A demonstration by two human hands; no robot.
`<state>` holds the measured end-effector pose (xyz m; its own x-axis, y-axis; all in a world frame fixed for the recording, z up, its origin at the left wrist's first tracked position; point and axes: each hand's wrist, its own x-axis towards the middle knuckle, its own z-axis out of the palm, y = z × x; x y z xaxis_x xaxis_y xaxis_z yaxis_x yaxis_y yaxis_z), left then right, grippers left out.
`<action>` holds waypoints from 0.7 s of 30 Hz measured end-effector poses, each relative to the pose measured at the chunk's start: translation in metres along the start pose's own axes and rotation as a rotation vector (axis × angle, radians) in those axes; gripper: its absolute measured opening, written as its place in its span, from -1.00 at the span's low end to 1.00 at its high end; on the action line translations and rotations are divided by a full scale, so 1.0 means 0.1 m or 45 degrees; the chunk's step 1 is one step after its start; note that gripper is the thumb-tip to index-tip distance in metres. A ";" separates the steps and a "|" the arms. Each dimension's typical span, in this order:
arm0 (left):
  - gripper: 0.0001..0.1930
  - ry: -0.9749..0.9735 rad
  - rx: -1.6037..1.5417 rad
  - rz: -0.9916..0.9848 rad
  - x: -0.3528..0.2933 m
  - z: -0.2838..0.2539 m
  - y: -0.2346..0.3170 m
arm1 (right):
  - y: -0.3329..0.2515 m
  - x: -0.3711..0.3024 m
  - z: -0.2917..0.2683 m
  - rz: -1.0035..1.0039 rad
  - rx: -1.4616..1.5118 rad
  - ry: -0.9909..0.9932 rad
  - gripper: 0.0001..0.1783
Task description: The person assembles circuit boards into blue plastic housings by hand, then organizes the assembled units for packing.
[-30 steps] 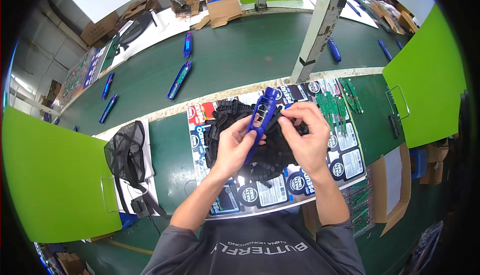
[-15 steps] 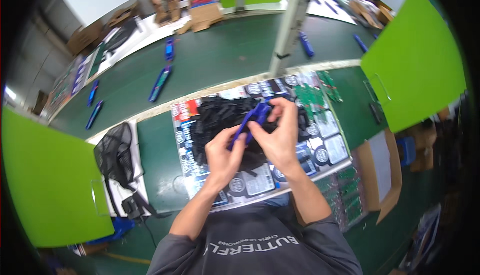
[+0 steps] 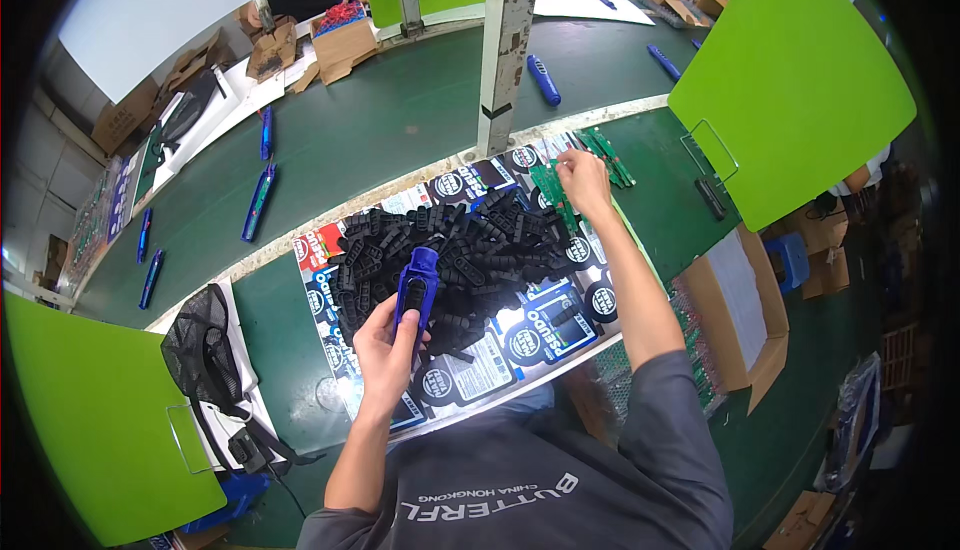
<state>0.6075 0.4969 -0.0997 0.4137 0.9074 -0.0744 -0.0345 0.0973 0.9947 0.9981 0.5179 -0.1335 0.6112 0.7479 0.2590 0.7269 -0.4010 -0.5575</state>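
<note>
My left hand (image 3: 388,355) grips a slim blue plastic casing (image 3: 428,285) over the near edge of the pile, with the thumb on its face. A dark strip lies in the casing's front, and its far end is open. Under and beyond it, a heap of small black plastic button strips (image 3: 480,240) covers the middle of a printed board (image 3: 465,390). At the far right of that board, my right hand (image 3: 587,185) has its fingers closed at the edge of the narrow green circuit boards (image 3: 548,187). The fingertips partly hide what they pinch.
Several blue casings (image 3: 260,200) lie along the green conveyor surface (image 3: 400,130) beyond. A white post (image 3: 508,60) rises behind the board. Green panels (image 3: 800,90) stand on both sides. A black mesh bag (image 3: 205,350) sits left; an open carton (image 3: 735,300) stands right.
Both hands were together on the blue casing. My right hand has let go and moved far right to the circuit boards. My left hand has drawn the casing left and nearer, turning it more upright.
</note>
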 end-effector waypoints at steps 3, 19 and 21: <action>-0.71 0.017 -0.010 0.013 0.00 -0.02 0.02 | -0.02 0.25 0.07 0.075 -0.198 -0.215 -0.74; -0.65 -0.001 -0.057 -0.026 0.00 -0.01 0.01 | 0.08 0.27 -0.05 0.034 -0.141 -0.366 -0.68; -0.65 -0.001 -0.061 -0.029 -0.02 0.00 -0.01 | 0.08 0.24 -0.05 0.044 -0.159 -0.407 -0.67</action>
<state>0.6067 0.4951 -0.1000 0.4153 0.9045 -0.0966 -0.0690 0.1372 0.9881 1.0202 0.5301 -0.1279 0.5212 0.8529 -0.0296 0.7525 -0.4757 -0.4554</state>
